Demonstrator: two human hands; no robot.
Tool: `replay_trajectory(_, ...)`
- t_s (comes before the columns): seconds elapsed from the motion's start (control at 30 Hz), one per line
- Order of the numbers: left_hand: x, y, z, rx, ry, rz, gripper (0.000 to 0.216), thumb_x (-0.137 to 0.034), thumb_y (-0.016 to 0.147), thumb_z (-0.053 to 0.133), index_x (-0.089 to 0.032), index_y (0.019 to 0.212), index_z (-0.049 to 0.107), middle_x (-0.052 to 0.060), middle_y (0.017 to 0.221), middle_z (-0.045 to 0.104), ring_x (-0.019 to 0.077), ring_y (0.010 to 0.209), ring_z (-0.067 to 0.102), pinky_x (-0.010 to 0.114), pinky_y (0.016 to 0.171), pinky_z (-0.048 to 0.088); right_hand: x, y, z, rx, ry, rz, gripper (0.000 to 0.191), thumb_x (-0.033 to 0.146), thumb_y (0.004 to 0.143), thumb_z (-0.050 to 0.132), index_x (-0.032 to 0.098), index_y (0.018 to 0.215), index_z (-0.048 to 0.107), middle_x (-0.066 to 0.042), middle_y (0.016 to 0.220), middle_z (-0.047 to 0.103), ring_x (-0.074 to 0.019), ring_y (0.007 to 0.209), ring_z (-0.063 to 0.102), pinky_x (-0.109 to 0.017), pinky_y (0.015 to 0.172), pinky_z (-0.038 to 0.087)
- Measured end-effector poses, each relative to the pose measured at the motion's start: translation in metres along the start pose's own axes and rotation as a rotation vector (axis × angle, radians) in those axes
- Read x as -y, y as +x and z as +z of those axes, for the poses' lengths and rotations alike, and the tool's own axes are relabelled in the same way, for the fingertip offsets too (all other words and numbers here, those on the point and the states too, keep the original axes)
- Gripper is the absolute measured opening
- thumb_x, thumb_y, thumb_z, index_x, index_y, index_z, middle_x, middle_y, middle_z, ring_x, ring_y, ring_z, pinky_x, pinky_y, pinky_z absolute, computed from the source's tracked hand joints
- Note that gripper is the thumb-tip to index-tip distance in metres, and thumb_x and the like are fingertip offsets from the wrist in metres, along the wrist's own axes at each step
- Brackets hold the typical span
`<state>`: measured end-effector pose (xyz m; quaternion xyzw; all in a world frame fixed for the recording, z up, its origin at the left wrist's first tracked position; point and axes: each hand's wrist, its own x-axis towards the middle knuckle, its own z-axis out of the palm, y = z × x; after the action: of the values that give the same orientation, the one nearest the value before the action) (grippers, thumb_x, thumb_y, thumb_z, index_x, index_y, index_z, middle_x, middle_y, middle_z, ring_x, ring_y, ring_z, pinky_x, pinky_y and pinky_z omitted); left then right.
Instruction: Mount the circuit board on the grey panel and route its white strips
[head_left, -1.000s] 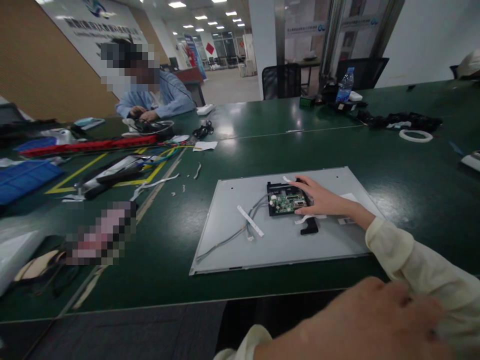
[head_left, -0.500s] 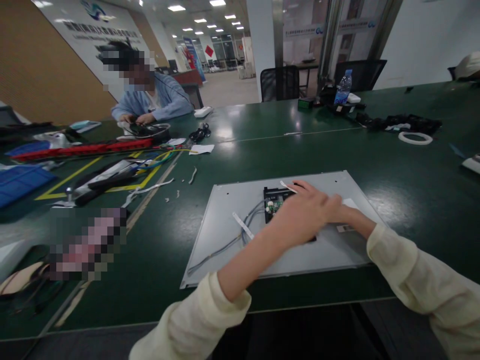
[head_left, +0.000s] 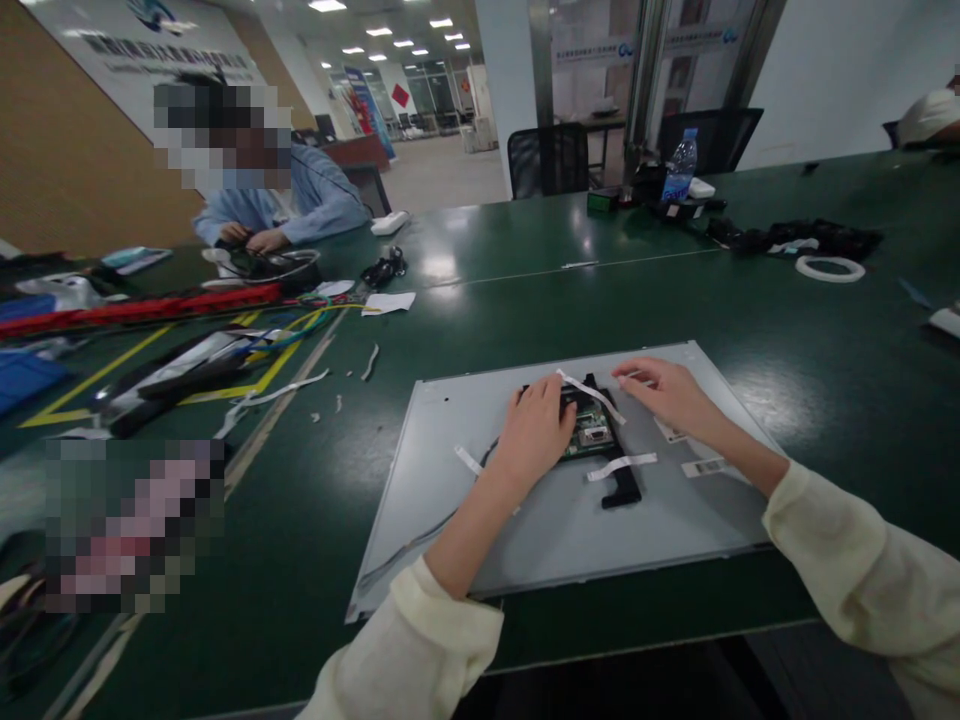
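A flat silver-grey panel (head_left: 525, 545) lies on the green table. On it sits a black plastic bracket (head_left: 622, 485) around a green circuit board (head_left: 581, 440). My left hand (head_left: 529, 430) rests over the left part of the bracket, fingers laid forward and thumb apart, hiding what is beneath. One white tape strip (head_left: 596, 395) crosses the bracket's top right; another tape strip (head_left: 626, 464) crosses its lower arm. My right hand (head_left: 667, 392) hovers right of the upper strip, fingers loosely bent and apart, touching nothing visible. A grey cable (head_left: 409, 547) runs left from under my left forearm.
Barcode labels (head_left: 705, 467) are on the panel's right side. Left of it lie tape scraps (head_left: 370, 362), a blurred-out pinkish item (head_left: 142, 530) and a blue tray (head_left: 30, 380). Across the table, a person (head_left: 315, 195) handles something dark. A water bottle (head_left: 681, 165) and white ring (head_left: 829, 269) stand farther right.
My hands, overlapping above the board before, have separated: the left has moved left onto the bracket, the right to the right. The circuit board and tape strips now show between them. The view has shifted slightly.
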<state>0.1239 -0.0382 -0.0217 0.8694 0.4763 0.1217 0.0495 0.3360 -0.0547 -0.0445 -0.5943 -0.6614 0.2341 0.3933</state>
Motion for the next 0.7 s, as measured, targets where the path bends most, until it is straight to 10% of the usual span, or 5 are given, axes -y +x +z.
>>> replay_trajectory(0.7,0.0069,0.0047,0.0032,0.058,-0.085,-0.008,0.041,-0.019,0.095,0.036,-0.015,0.135,0.040,0.012,0.145,0.043,0.0216,0.134,0.040,0.043,0.111,0.032,-0.0046,-0.0029,0.0012,0.152,-0.125,-0.101,0.014,0.023,0.079,0.060,0.018,0.091,0.063,-0.005,0.090,0.064,-0.0157,0.080,0.059,-0.030,0.075,0.046)
